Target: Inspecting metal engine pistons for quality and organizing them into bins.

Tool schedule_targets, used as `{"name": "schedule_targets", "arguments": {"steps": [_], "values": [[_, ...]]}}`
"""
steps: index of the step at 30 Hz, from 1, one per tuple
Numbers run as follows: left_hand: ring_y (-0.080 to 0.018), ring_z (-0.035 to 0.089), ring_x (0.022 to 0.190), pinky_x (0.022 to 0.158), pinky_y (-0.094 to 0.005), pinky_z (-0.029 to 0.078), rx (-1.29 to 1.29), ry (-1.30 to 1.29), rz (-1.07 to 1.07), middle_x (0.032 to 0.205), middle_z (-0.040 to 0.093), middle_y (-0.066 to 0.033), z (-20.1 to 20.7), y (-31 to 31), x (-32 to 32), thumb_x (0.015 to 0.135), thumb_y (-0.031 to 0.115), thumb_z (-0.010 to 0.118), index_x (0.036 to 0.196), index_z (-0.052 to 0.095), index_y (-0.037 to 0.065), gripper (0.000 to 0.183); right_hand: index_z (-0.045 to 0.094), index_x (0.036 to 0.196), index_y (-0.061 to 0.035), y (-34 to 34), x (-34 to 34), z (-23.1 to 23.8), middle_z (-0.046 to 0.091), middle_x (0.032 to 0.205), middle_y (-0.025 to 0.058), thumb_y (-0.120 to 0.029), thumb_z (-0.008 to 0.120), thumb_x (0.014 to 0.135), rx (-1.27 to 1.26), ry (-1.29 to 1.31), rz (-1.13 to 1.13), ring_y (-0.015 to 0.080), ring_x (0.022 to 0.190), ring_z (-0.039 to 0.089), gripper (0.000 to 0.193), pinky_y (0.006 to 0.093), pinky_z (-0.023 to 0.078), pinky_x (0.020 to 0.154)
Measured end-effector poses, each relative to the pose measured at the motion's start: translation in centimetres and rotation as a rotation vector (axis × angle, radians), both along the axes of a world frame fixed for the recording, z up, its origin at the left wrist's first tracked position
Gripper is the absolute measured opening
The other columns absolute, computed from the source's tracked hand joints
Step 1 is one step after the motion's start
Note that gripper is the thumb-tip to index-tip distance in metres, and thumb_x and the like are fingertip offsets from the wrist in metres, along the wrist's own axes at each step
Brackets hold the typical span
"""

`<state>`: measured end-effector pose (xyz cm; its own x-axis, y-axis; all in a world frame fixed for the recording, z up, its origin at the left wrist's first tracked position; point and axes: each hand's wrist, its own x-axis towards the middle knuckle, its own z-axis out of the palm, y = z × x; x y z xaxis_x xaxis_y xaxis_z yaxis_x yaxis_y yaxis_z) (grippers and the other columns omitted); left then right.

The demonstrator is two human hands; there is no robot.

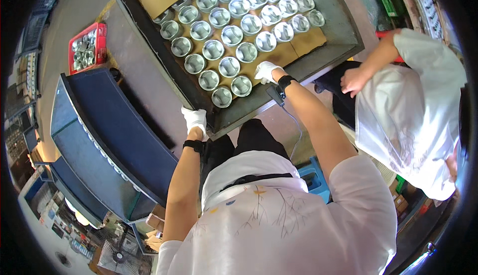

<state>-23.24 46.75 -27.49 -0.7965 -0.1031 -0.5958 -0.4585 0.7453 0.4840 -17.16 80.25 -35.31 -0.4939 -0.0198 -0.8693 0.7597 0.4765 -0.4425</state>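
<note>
A large metal-walled bin stands in front of me with rows of silver pistons on brown cardboard. Most of the pistons sit upright with their hollow ends up. My left hand, in a white glove, grips the bin's near left corner; part of its fingers is hidden by the rim. Over the near wall reaches my right hand, also gloved, low above the cardboard and close to the nearest pistons. Its fingers are bent and slightly apart, with no piston visible in them. A black band circles each of my wrists.
Left of the bin stands a blue-topped workbench, with a red crate of metal parts on the floor beyond. At the right sits a co-worker in a white top, close to the bin. A blue plastic stool stands near my right side.
</note>
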Motion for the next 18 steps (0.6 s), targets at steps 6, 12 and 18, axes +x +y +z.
{"name": "schedule_targets", "arguments": {"steps": [6, 12, 18], "values": [[-0.0383, 0.054, 0.12, 0.103, -0.0407, 0.043, -0.1, -0.095, -0.008, 0.131, 0.053, -0.0252, 0.3, 0.3, -0.3, 0.076, 0.013, 0.065, 0.142, 0.025, 0.001, 0.078, 0.066, 0.109, 0.0012, -0.1, 1.7, 1.1, 0.07, 0.098, 0.0118, -0.009, 0.068, 0.082, -0.042, 0.01, -0.127, 0.0244, 0.073, 0.069, 0.029, 0.0363, 0.054, 0.065], [-0.0383, 0.054, 0.12, 0.103, -0.0407, 0.041, -0.055, -0.154, -0.041, 0.131, 0.053, -0.0241, -1.4, -0.8, -1.2, 0.075, 0.015, 0.065, 0.143, 0.022, 0.003, 0.081, 0.072, 0.095, -0.0068, -0.6, 2.2, 5.0, 0.072, 0.082, 0.0134, -0.028, 0.063, 0.084, 0.051, 0.201, 0.013, 0.0272, 0.074, 0.07, 0.026, 0.0395, 0.054, 0.07], [-0.033, 0.054, 0.111, 0.096, -0.039, 0.043, -0.104, -0.171, -0.088, 0.122, 0.054, -0.0223, -2.3, -0.7, -1.8, 0.075, 0.015, 0.069, 0.133, 0.027, 0.001, 0.073, 0.072, 0.094, -0.0066, -0.3, 4.3, 4.7, 0.071, 0.085, 0.016, -0.027, 0.063, 0.082, 0.036, 0.12, -0.093, 0.0271, 0.075, 0.07, 0.025, 0.0385, 0.054, 0.07]]}}
